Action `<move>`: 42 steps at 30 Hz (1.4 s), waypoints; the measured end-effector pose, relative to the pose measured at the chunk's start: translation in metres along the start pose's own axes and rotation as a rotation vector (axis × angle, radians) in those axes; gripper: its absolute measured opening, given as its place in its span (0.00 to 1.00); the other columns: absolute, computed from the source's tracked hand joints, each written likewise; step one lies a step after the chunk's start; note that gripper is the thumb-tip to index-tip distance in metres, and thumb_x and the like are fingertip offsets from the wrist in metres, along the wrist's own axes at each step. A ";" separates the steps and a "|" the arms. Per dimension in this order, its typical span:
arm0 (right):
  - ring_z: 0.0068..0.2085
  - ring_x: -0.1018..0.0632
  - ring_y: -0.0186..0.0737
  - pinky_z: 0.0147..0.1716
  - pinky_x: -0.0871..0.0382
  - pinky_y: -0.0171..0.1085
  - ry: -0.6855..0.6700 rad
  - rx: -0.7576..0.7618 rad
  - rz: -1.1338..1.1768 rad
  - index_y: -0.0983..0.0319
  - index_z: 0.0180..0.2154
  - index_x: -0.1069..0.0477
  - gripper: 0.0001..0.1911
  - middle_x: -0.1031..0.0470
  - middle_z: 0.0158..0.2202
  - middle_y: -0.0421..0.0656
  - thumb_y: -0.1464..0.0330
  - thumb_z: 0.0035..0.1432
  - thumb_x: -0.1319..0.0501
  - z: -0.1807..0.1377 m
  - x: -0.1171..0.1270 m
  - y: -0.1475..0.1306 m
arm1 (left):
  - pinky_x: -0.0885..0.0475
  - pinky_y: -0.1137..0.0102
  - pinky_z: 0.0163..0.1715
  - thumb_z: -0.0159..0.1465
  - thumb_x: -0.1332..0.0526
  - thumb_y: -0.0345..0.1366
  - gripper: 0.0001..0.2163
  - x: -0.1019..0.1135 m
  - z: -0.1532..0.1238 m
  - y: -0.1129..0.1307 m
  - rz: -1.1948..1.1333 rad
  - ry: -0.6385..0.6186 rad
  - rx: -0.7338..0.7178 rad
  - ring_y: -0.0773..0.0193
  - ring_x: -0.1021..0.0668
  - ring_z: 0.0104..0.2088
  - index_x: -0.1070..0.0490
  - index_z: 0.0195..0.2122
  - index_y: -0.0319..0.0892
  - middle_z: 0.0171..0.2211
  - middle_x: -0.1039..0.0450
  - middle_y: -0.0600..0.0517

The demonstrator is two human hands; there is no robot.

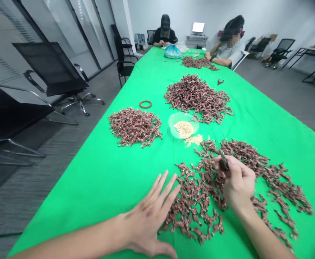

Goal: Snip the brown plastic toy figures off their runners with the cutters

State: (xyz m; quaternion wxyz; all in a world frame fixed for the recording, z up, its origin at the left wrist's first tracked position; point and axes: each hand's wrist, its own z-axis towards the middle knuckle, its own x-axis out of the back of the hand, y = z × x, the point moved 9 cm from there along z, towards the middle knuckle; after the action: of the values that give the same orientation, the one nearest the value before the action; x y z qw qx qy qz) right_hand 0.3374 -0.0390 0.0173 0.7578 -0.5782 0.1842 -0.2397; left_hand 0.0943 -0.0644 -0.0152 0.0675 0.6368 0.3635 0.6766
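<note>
Fingers (229, 168) of the right hand (238, 185) are closed on a small brown piece (223, 162), held nearly upright just above the near pile (268, 172), while the left hand (149, 216) is laid flat, fingers spread wide, tips touching the pile's left edge. The pile is spread on the counter (106, 172), nearer the right hand. Beyond it, a clear bowl (171, 124) is partly filled with pale beads (184, 128), and more are spilled just beside it.
</note>
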 end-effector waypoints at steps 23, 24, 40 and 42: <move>0.30 0.30 0.36 0.31 0.37 0.35 -0.248 0.051 -0.213 0.62 0.37 0.25 0.15 0.30 0.27 0.39 0.60 0.67 0.45 0.007 -0.025 -0.004 | 0.56 0.36 0.64 0.50 0.38 0.67 0.59 -0.010 0.079 0.015 0.002 0.175 -0.057 0.31 0.68 0.68 0.62 0.71 0.33 0.71 0.71 0.31; 0.32 0.28 0.37 0.33 0.35 0.36 -0.295 0.089 -0.258 0.62 0.37 0.25 0.14 0.29 0.29 0.40 0.61 0.67 0.45 0.005 -0.031 -0.008 | 0.55 0.37 0.65 0.49 0.37 0.67 0.61 -0.006 0.077 0.016 -0.013 0.214 -0.066 0.31 0.67 0.69 0.65 0.71 0.33 0.71 0.70 0.30; 0.57 0.30 0.51 0.54 0.33 0.50 -0.388 0.325 -0.391 0.61 0.62 0.46 0.28 0.35 0.56 0.54 0.53 0.70 0.58 -0.089 -0.094 -0.061 | 0.30 0.64 0.53 0.59 0.30 0.40 0.14 0.048 0.021 -0.023 -1.154 0.680 0.129 0.53 0.24 0.50 0.20 0.45 0.42 0.46 0.25 0.46; 0.58 0.31 0.54 0.53 0.31 0.52 -0.326 0.416 -0.422 0.62 0.64 0.49 0.33 0.37 0.58 0.56 0.48 0.68 0.59 -0.097 -0.092 -0.067 | 0.32 0.61 0.57 0.56 0.28 0.42 0.18 0.045 0.022 -0.012 -1.225 0.637 0.068 0.50 0.26 0.54 0.21 0.47 0.43 0.50 0.25 0.45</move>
State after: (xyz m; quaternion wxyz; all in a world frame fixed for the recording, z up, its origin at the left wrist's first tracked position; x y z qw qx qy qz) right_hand 0.1988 -0.0768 0.0563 0.8127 -0.4673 -0.1159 -0.3281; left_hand 0.1019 -0.0214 0.0126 0.3076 0.0887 0.6808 0.6588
